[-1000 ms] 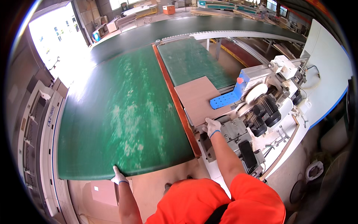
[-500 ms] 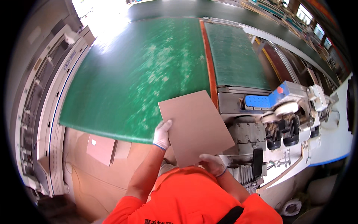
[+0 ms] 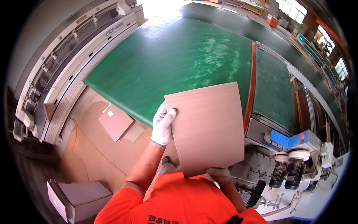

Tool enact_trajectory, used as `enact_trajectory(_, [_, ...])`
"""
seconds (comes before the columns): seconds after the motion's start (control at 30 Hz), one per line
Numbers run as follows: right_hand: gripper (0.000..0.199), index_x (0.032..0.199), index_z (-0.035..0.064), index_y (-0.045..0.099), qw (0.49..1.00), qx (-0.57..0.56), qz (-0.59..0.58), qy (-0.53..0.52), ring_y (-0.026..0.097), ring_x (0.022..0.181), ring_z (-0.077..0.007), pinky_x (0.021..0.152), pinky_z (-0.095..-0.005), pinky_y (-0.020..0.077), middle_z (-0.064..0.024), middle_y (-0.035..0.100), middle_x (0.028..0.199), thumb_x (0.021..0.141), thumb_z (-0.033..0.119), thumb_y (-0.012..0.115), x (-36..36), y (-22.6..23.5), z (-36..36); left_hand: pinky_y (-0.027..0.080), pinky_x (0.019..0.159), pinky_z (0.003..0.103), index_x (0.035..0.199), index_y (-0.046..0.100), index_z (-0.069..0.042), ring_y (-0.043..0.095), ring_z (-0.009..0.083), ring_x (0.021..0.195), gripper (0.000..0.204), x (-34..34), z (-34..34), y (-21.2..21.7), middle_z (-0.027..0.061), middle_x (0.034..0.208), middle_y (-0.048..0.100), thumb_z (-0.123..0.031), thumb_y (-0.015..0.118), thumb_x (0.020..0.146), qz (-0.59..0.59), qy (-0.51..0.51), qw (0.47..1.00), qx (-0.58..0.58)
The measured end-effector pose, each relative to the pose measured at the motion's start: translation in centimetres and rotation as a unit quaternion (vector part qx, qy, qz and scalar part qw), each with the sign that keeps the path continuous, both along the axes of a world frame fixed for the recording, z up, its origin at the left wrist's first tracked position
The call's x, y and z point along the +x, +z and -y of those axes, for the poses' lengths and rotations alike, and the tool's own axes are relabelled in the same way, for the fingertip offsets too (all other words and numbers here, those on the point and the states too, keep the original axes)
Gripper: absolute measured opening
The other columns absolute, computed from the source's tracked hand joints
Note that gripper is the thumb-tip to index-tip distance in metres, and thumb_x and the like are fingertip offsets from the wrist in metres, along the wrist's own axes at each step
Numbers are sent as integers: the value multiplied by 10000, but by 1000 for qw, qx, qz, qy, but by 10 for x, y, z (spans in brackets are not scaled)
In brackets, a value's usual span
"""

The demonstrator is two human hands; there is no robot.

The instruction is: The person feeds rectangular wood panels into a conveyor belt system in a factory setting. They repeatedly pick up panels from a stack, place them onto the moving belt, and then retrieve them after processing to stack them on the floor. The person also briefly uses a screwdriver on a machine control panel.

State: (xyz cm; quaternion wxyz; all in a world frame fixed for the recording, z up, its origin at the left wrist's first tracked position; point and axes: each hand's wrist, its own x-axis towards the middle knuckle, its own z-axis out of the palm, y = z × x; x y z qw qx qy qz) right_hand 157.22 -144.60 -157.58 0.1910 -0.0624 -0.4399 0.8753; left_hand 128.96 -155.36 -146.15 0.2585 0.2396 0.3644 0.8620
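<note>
While the left hand (image 3: 162,125) is clamped on the left edge of the board (image 3: 209,128), thumb near its upper face, the right hand (image 3: 219,174) is at the near edge, partly covered by it, so its grip cannot be told. The hands are well apart. The left forearm slants up from the sleeve toward the board; the right one angles inward from the right, mostly low beside the torso. The board is in front of the torso, tilted slightly, and hides the near right part of the green belt (image 3: 167,67) beyond it; whether they touch is unclear.

Close on the board's right is a machine (image 3: 257,162) with black motors (image 3: 296,173) and a blue guard (image 3: 279,139), partly overlapped by the board in this view. Wrenches (image 3: 276,201) lie farther right and nearer the person. Beyond the board's right edge runs an orange strip (image 3: 252,86), then a narrower belt (image 3: 273,89).

Left of the board, panels (image 3: 116,121) lie on the floor (image 3: 85,153), a box (image 3: 87,194) stands nearer the person, and a long white machine (image 3: 74,84) stands farthest out.
</note>
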Motion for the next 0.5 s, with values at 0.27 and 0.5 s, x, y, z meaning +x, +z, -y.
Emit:
enact_trajectory(0.27, [375, 1246, 12, 727, 877, 472, 45, -74, 714, 1168, -320, 1011, -423, 566, -138, 713, 1334, 882, 99, 745, -64, 85, 7, 486, 1154, 440, 1462, 591, -85, 614, 290, 1331, 448, -65, 64, -56, 106, 1460, 641, -366, 582, 1113, 180, -28, 975, 123])
enact_trajectory(0.5, [348, 1202, 108, 743, 540, 830, -89, -105, 619, 1300, -339, 1157, -538, 422, -99, 678, 1344, 874, 197, 667, -175, 136, 64, 486, 1153, 500, 1513, 544, -115, 598, 344, 1341, 553, -53, 157, -42, 127, 1462, 628, -501, 524, 1117, 219, 0, 971, 99])
